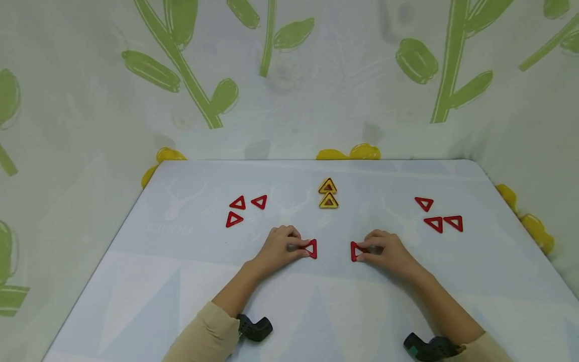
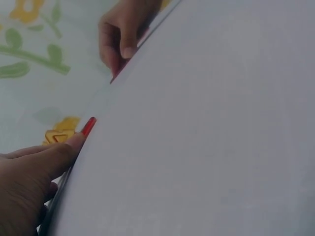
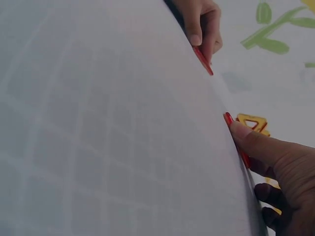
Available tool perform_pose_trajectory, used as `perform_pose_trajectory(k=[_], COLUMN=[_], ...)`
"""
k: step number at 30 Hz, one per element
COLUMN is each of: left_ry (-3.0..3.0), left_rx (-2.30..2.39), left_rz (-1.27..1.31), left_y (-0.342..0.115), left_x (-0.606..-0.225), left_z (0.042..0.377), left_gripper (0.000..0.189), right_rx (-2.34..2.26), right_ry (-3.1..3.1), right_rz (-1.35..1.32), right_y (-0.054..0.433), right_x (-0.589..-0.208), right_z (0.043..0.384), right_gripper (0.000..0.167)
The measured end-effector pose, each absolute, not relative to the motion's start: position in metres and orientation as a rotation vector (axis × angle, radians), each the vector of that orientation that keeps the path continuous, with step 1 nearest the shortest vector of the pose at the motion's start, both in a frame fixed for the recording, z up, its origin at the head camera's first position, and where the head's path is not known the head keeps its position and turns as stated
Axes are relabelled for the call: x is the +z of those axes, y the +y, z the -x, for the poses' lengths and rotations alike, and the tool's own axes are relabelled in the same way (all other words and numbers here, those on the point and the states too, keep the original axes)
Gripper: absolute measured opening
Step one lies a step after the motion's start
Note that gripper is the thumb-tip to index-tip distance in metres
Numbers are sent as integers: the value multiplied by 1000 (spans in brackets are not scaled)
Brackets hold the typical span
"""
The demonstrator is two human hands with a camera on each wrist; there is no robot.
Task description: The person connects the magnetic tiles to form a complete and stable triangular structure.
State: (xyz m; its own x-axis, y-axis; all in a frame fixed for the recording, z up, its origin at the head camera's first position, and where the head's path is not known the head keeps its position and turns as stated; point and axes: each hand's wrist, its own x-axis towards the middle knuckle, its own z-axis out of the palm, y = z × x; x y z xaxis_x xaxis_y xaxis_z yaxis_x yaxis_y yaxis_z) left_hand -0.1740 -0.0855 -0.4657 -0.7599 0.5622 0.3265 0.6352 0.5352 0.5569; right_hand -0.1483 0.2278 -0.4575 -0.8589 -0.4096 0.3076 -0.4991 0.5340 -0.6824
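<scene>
My left hand pinches a red hollow triangle piece between thumb and fingers at one corner, and the piece's flat side faces right. Opposite it, my right hand pinches a second red triangle piece the same way, its flat side turned left. A gap of table separates the two pieces. Seen from the right wrist, the right hand's triangle piece appears edge-on, low over the table surface. Beyond the hands, two yellow triangle pieces with darker centres lie one behind the other, points away from me.
Three loose red triangles lie at the left on the pale table. Another three red triangles are grouped at the right. Behind the table's far edge hangs a white cloth with green leaves and yellow flowers.
</scene>
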Motion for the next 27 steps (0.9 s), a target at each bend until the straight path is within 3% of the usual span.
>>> perform_pose_trajectory(k=[12,27], left_ry=[-2652,-2693], left_rx=[-1004,-958], left_rz=[1076,1108], left_y=[-73,-58], left_x=[-467,-462], left_z=[175,177], left_gripper=[30,32], right_rx=[1221,1164], right_ry=[-2768,-2694], right_rz=[-704,-796], right_y=[213,200], right_x=[-453,-455], right_z=[148,154], right_gripper=[27,27])
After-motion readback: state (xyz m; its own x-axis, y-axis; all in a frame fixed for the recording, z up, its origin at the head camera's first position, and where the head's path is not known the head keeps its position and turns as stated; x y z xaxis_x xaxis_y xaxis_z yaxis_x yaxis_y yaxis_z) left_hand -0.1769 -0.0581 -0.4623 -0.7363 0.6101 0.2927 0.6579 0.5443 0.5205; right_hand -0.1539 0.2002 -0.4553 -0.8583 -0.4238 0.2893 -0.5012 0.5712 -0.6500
